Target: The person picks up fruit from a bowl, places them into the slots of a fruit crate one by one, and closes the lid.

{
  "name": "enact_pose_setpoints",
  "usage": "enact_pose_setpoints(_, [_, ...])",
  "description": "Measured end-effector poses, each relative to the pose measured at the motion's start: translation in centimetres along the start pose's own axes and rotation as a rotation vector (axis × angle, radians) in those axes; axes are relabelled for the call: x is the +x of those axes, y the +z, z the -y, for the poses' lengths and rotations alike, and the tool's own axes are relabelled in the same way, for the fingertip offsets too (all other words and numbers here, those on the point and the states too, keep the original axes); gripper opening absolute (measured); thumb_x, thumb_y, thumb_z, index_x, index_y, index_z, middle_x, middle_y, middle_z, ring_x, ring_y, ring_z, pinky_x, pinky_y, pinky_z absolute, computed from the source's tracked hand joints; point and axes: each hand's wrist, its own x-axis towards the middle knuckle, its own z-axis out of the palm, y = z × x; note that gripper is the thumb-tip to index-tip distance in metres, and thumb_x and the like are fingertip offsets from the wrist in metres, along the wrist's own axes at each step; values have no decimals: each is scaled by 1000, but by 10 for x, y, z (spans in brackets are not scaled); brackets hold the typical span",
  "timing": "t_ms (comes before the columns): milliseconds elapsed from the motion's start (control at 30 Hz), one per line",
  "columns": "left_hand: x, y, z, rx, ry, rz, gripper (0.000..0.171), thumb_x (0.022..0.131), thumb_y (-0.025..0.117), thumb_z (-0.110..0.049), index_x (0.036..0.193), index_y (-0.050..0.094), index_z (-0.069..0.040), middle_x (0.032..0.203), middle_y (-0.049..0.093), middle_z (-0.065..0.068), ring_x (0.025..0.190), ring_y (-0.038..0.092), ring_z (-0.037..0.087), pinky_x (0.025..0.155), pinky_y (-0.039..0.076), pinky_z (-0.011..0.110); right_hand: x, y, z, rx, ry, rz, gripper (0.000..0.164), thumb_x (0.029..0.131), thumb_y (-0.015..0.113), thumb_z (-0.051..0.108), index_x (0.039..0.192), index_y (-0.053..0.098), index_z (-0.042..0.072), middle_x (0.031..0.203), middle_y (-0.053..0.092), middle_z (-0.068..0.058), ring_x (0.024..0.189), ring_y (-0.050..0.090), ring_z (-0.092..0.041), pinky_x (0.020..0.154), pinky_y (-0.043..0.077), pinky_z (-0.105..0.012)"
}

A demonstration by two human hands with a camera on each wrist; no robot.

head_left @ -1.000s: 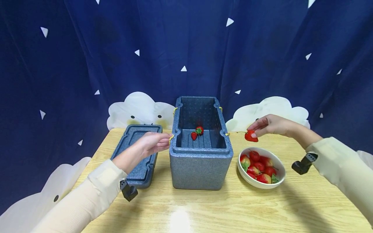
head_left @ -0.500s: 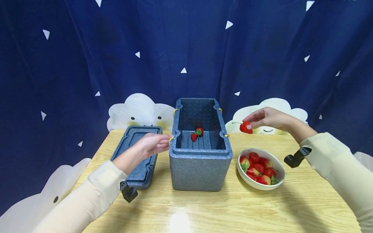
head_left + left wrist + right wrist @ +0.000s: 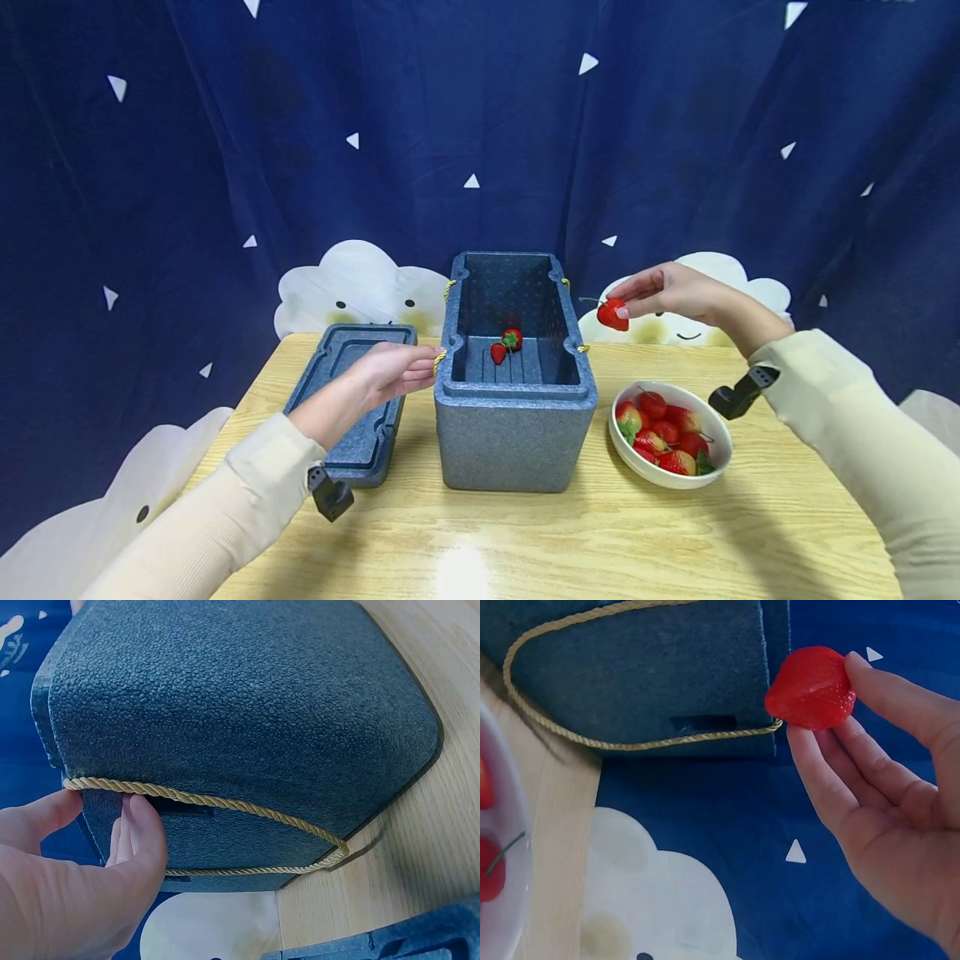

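Between thumb and fingers, my right hand (image 3: 671, 292) pinches a red strawberry (image 3: 613, 314) with a thin stem. It is up in the air, right of the blue-grey foam box (image 3: 517, 446) and higher than its near rim. Inside the box, a smaller strawberry (image 3: 498, 353) lies beside a larger strawberry (image 3: 513, 339) with green leaves. My left hand (image 3: 393, 371) touches the box's left side, fingers mostly straight, near the top. In the left wrist view, its fingertips are at the twisted gold rope (image 3: 225, 802) that loops down that side.
A white bowl (image 3: 660, 477) of several strawberries and other red fruit stands on the wooden table (image 3: 525, 542), right of the box. The box's lid (image 3: 348, 354) lies to the left, partly under my left forearm. A dark blue curtain (image 3: 420, 83) hangs behind.
My right hand has moved left and up with the strawberry, from above the bowl toward the box. The left hand stays at the box's side.
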Motion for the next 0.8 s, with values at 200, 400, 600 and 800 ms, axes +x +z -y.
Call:
enact_pose_setpoints(200, [1,0,1,1,5,-3,51,96,56,-14,140,39,6,138,52,20,85,65,7,110,46,36,6,1,8,30,-16,-26,45,89,68,20,128,58,-1,106,73,-4,97,65,-12,104,47,-43])
enact_pose_setpoints(400, [1,0,1,-4,1,-4,53,96,56,-14,141,37,6,140,51,21,88,65,9,111,45,37,12,2,16,49,-23,-32,45,89,69,21,127,59,1,108,73,-3,97,64,-14,104,47,-45])
enact_pose_setpoints(600, [1,1,0,-6,0,-9,52,96,56,-14,141,37,5,140,50,21,91,64,10,111,45,36,21,3,27,50,-30,-45,42,88,69,20,125,62,2,107,73,-4,96,63,-17,101,50,-39])
enact_pose_setpoints(800, [0,1,1,-1,5,-8,52,96,56,-14,141,38,5,138,52,20,94,65,11,111,46,37,34,4,36,62,-40,-38,40,87,70,19,123,64,3,105,73,-3,97,63,-18,106,47,-45])
